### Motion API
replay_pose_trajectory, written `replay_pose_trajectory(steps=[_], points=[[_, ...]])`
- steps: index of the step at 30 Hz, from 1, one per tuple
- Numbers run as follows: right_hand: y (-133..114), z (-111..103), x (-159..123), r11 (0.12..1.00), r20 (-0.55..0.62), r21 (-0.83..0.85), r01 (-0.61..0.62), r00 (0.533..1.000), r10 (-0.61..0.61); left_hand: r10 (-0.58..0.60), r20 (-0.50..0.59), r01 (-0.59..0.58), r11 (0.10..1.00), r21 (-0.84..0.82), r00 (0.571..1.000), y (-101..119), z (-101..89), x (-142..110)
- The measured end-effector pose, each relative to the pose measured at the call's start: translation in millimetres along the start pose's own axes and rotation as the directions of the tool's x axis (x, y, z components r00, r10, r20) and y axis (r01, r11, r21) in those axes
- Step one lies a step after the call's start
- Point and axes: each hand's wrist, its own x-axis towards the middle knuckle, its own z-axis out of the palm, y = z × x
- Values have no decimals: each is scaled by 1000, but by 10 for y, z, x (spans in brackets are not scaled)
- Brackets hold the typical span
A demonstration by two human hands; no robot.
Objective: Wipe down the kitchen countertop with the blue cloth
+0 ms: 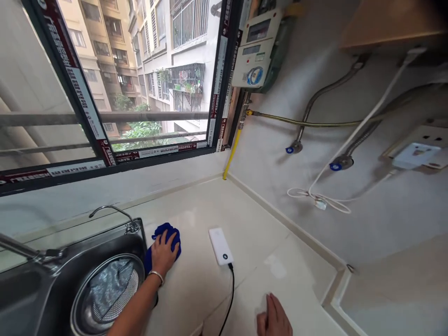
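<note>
My left hand (164, 253), with a bracelet at the wrist, presses down on a crumpled blue cloth (174, 229) on the pale countertop (196, 298), just right of the sink. Its fingers curve over the bunched fabric. My right hand (274, 316) is low in the view over the counter, holding nothing, with its index and middle fingers stretched out side by side. Between the hands lies a white power bank (220, 243), and a black cable (231, 289) runs from its near end toward me.
A metal sink (38, 291) on the left holds a round strainer basket (135, 282) with a grey cloth (114, 284) inside. A slim tap (114, 208) rises behind it. Raised edging (280, 219) borders the counter below the wall. White cords (325, 198) and hoses hang at right.
</note>
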Motion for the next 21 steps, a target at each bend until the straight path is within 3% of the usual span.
replay_pose_trajectory(steps=[7, 13, 21], points=[[-263, -201, 79, 995, -12, 55, -80, 997, 80, 178, 86, -170, 981, -91, 980, 212, -269, -991], [-286, -253, 120, 994, -41, 86, -64, 997, 68, 304, 163, -293, 952, -89, 939, 31, -480, -1594], [-301, -262, 156, 990, -42, 106, -88, 995, 93, 186, 131, -192, 981, 32, 974, -188, -614, -2050]])
